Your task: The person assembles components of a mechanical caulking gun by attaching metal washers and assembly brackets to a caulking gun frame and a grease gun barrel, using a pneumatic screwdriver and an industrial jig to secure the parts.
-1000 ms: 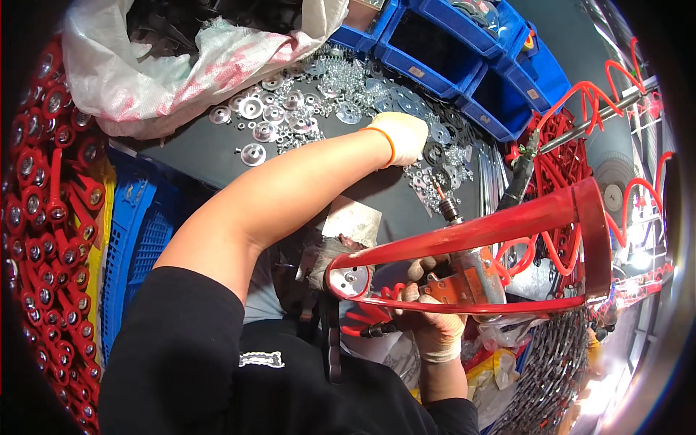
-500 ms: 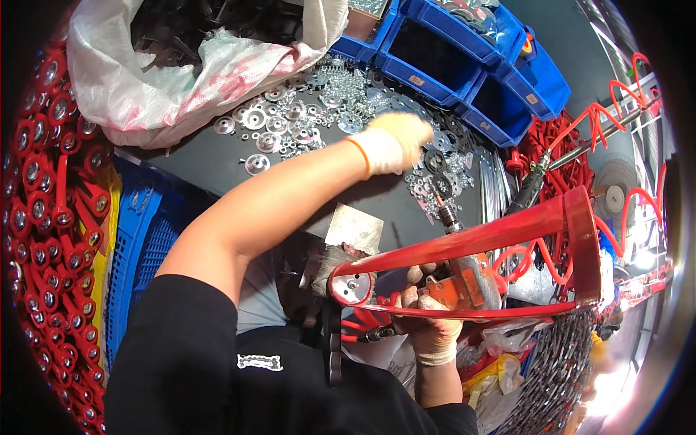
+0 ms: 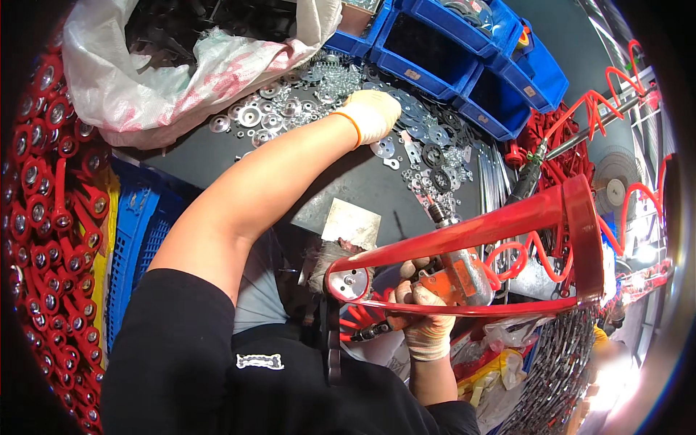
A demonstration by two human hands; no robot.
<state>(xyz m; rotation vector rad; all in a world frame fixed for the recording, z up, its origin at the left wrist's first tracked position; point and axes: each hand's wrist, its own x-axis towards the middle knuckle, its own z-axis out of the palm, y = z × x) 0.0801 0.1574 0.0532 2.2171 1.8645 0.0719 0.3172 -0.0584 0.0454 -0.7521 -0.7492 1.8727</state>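
Observation:
My left hand, in a pale glove with an orange cuff, is over the loose metal parts on the dark bench; its fingertips are hidden, so I cannot tell whether they hold anything. Around it lie washers, discs and small hardware. With its gloved fingers wrapped round the handle, my right hand grips an orange power driver, whose chuck points toward the parts. A long red metal frame crosses in front of the driver. Its rounded end carries a silver disc and lies by a fixture wrapped in grey fluff.
A white woven sack of black parts stands at the far left. Blue bins line the back. Red parts are stacked left beside a blue crate. Red coiled hoses and metal rods hang at the right.
My left hand has moved left and slightly away from me across the parts, uncovering discs to its right. My right hand keeps its grip on the driver, shifting slightly left.

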